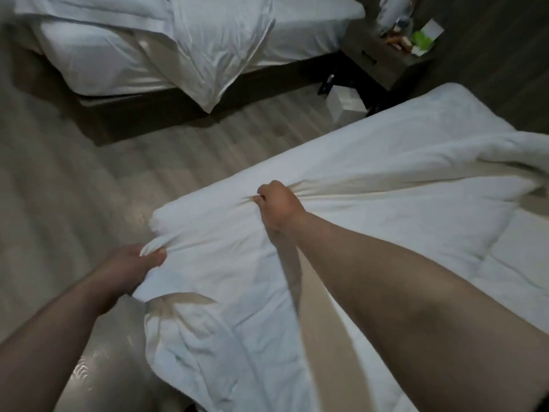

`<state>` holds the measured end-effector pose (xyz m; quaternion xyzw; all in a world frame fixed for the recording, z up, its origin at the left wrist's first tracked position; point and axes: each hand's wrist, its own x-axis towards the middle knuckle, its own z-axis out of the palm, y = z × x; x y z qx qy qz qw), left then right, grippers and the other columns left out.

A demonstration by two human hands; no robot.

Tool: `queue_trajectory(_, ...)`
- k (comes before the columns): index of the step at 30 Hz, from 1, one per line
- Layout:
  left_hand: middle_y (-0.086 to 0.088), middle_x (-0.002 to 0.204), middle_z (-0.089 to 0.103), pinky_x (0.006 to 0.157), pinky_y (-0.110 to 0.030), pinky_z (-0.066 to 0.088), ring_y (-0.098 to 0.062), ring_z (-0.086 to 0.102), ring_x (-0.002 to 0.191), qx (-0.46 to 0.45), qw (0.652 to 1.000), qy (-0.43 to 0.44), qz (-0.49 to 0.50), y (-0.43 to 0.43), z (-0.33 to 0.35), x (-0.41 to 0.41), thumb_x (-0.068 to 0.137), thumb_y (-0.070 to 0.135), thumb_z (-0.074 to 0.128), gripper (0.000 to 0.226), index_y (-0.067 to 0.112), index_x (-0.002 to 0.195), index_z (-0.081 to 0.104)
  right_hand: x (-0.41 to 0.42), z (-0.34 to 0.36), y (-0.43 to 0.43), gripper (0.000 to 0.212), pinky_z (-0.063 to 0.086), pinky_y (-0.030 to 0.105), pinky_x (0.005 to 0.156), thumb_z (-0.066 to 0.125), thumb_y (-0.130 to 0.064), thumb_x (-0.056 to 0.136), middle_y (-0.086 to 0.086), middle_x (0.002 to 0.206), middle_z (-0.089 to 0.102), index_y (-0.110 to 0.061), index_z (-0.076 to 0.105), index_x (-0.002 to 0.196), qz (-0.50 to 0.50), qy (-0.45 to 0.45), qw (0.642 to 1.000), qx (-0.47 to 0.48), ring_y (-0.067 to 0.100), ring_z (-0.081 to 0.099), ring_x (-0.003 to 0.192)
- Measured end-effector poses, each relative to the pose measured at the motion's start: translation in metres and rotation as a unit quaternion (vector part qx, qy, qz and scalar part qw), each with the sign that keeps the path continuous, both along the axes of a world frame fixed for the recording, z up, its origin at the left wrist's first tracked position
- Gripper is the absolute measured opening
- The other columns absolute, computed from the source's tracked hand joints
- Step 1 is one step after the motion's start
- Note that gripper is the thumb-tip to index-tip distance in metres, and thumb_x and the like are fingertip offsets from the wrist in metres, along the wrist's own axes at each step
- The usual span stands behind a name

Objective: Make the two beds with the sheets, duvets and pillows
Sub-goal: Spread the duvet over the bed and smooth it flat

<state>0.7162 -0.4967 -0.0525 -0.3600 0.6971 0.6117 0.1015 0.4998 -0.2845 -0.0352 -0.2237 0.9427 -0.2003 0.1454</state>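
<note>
Head view: white duvet point(341, 203), rumpled, lies across near bed point(416, 114), its near-left part hanging off the bed over the floor. Left hand point(130, 267) clenches its near-left edge; right hand point(277, 203) bunches fabric in a fist further in. Far bed point(98, 63) has white linen, one corner drooping over the side. Grey wood floor point(74, 173), dark nightstand point(395, 52) far right holding blurred items; no readable writing.

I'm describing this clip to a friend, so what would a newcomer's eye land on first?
First come the left hand and the right hand, low in the middle, both gripping the bunched white duvet at the corner of the near bed. Next is the second bed at upper left, with bedding hanging over its side. A cluttered nightstand stands at upper right.
</note>
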Motion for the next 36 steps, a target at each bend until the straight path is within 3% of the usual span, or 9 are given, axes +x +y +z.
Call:
queue_trajectory(2, -0.018, 0.078, 0.069, 0.057, -0.031, 0.043, -0.027, 0.060, 0.065, -0.020, 0.998, -0.064, -0.010, -0.002, -0.043, 0.000, 0.095, 0.011, 0.063, 0.014, 0.000, 0.097, 0.070, 0.005, -0.043, -0.004, 0.030, 0.044, 0.032, 0.092, 0.048, -0.026, 0.099, 0.016, 0.130, 0.052, -0.008, 0.056, 0.122, 0.038, -0.063, 0.997, 0.008, 0.023, 0.059, 0.113)
queue_trajectory(4, -0.025, 0.090, 0.069, 0.063, -0.036, 0.044, -0.029, 0.061, 0.071, -0.026, 0.995, -0.092, -0.008, 0.005, -0.073, 0.000, 0.093, 0.007, 0.061, 0.015, -0.001, 0.102, 0.069, 0.015, -0.068, 0.010, 0.056, 0.034, 0.038, 0.113, 0.042, -0.038, 0.101, 0.017, 0.160, 0.019, -0.012, 0.033, 0.149, 0.062, -0.056, 0.994, 0.066, 0.027, 0.034, 0.142)
queue_trajectory(10, 0.006, 0.102, 0.064, 0.079, -0.030, 0.043, -0.017, 0.060, 0.094, -0.123, 0.991, 0.013, -0.057, 0.041, -0.089, -0.012, 0.081, 0.053, 0.059, 0.042, 0.023, 0.110, 0.062, 0.031, -0.121, 0.057, 0.059, 0.027, 0.050, 0.117, 0.030, -0.042, 0.102, 0.020, 0.153, 0.038, -0.007, 0.044, 0.146, 0.123, 0.143, 0.980, 0.058, 0.033, 0.034, 0.144)
queue_trajectory(14, 0.002, 0.092, 0.068, 0.065, -0.015, 0.045, -0.018, 0.066, 0.087, -0.098, 0.994, 0.008, -0.045, 0.044, -0.133, 0.001, 0.075, 0.039, 0.077, 0.028, 0.024, 0.093, 0.062, 0.025, -0.143, 0.050, 0.060, 0.020, 0.047, 0.120, 0.032, -0.041, 0.100, 0.018, 0.157, 0.033, -0.008, 0.039, 0.150, 0.132, 0.142, 0.980, 0.050, 0.030, 0.028, 0.147)
queue_trajectory(16, 0.003, 0.097, 0.068, 0.069, -0.023, 0.046, -0.023, 0.066, 0.095, -0.096, 0.993, -0.020, -0.061, 0.036, -0.149, 0.003, 0.083, 0.017, 0.077, 0.025, 0.028, 0.098, 0.060, 0.023, -0.154, 0.052, 0.060, 0.018, 0.046, 0.121, 0.033, -0.040, 0.099, 0.018, 0.157, 0.033, -0.008, 0.040, 0.149, 0.139, 0.154, 0.977, 0.040, 0.030, 0.028, 0.147)
queue_trajectory(19, 0.006, 0.098, 0.072, 0.078, -0.039, 0.054, -0.018, 0.068, 0.093, -0.098, 0.985, -0.053, -0.132, 0.018, -0.152, 0.001, 0.075, 0.032, 0.075, 0.034, 0.026, 0.106, 0.065, 0.019, -0.166, 0.054, 0.059, 0.017, 0.045, 0.122, 0.034, -0.038, 0.098, 0.019, 0.155, 0.035, -0.007, 0.041, 0.148, 0.138, 0.183, 0.973, 0.022, 0.030, 0.030, 0.146)
queue_trajectory(25, -0.001, 0.067, 0.056, 0.056, -0.035, 0.036, -0.023, 0.052, 0.065, -0.381, 0.916, -0.033, -0.124, 0.022, -0.098, -0.011, 0.093, 0.032, 0.053, 0.030, 0.015, 0.068, 0.053, 0.009, -0.171, 0.053, 0.059, 0.020, 0.044, 0.121, 0.037, -0.034, 0.096, 0.020, 0.153, 0.038, -0.006, 0.043, 0.147, 0.124, 0.185, 0.975, 0.024, 0.033, 0.035, 0.142)
queue_trajectory(30, 0.007, 0.071, 0.064, 0.065, -0.036, 0.048, -0.015, 0.060, 0.068, -0.259, 0.964, -0.039, -0.053, 0.047, -0.081, -0.030, 0.085, 0.054, 0.064, 0.034, 0.021, 0.082, 0.061, 0.009, -0.167, 0.052, 0.059, 0.018, 0.044, 0.121, 0.035, -0.035, 0.096, 0.018, 0.155, 0.037, -0.008, 0.040, 0.148, 0.117, 0.167, 0.977, 0.060, 0.032, 0.034, 0.144)
queue_trajectory(36, -0.007, 0.076, 0.064, 0.065, -0.036, 0.045, -0.030, 0.063, 0.075, -0.260, 0.965, -0.030, -0.003, 0.016, -0.099, -0.026, 0.083, 0.029, 0.075, 0.025, 0.006, 0.087, 0.065, 0.045, -0.120, 0.044, 0.059, 0.010, 0.038, 0.122, 0.039, -0.039, 0.097, 0.015, 0.160, 0.028, -0.010, 0.039, 0.149, 0.066, 0.098, 0.993, 0.015, 0.026, 0.022, 0.149)
